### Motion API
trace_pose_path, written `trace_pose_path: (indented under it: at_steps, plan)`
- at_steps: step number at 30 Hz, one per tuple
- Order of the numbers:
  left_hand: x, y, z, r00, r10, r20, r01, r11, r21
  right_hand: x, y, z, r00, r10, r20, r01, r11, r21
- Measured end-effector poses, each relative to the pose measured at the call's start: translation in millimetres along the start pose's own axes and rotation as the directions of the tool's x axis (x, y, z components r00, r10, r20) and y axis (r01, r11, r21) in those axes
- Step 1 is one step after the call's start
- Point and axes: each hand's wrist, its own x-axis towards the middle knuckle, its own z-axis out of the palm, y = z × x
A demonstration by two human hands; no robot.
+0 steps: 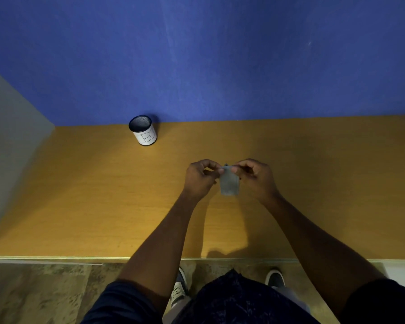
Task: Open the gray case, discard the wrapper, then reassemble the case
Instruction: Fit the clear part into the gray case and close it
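Note:
A small gray case (229, 183) hangs upright above the middle of the wooden table, held at its top edge by both hands. My left hand (200, 177) pinches the top left corner with thumb and fingers. My right hand (255, 175) pinches the top right corner. A small dark tab shows at the case's top between the fingertips. Whether the case is open I cannot tell. No wrapper is visible.
A mesh cup (143, 130) with a white label marked with a letter stands at the back left against the blue wall. The wooden table (91, 202) spreads wide on both sides. Its front edge runs just above the floor and shoes.

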Motion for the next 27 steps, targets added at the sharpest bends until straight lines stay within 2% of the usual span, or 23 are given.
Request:
trace_pose_path:
  at_steps: [5,7,12,14,17,21,23,27]
  plan:
    - [0,-3,3,0.999,-0.038,0.007,0.038,0.999,-0.003,3,-1,3,0.997,0.073,0.02,-0.072,0.997,-0.013]
    - [-1,-4,5,0.998,-0.055,-0.033,0.055,0.998,-0.012,2,0,6,0.993,0.113,0.031,-0.113,0.994,-0.003]
    - [-5,-3,8,0.961,-0.248,-0.124,0.197,0.925,-0.323,-7,11,6,0.979,0.185,-0.081,-0.189,0.981,-0.038]
    - [-4,-2,6,0.946,-0.293,-0.136,0.221,0.894,-0.389,-11,13,4,0.972,0.234,0.01,-0.234,0.972,-0.011]
    - [-3,0,3,0.929,-0.343,-0.135,0.249,0.854,-0.457,-13,12,3,0.96,0.233,0.153,-0.242,0.969,0.045]
    - [-3,2,2,0.946,-0.315,-0.078,0.243,0.846,-0.474,-9,11,7,0.96,0.264,0.098,-0.273,0.958,0.087]
    - [-4,1,2,0.954,-0.296,-0.046,0.249,0.869,-0.427,-5,11,9,0.951,0.305,0.05,-0.309,0.939,0.153]
    - [-13,-4,6,0.942,-0.321,0.096,0.333,0.863,-0.379,4,10,14,0.935,0.355,0.008,-0.345,0.903,0.255]
